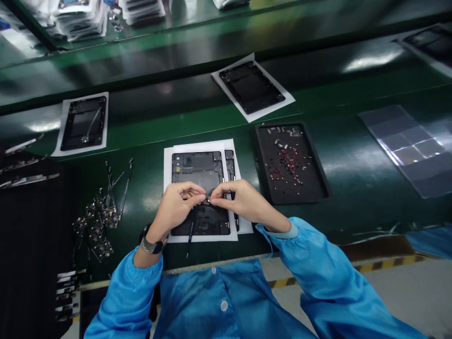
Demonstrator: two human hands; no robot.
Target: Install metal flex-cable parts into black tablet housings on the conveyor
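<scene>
While my left hand (175, 203) and right hand (237, 199) hover over the black frame (197, 175), both pinch one small connector part (206, 201) tightly between fingertips.

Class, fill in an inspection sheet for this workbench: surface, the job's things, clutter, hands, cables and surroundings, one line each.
Surface: glossy green bench, reflective.
Job's things: dark tablet frame on white paper; a small part pinched above it.
Clutter: black tray of tiny red and metal bits; pile of flex parts at left.
Hands: left hand and right hand meet on the small part, fingers closed on it.
Cables: thin black strip trailing off the frame's near edge.
Surroundings: two more frames on paper on the belt behind; stacked parts beyond.
</scene>
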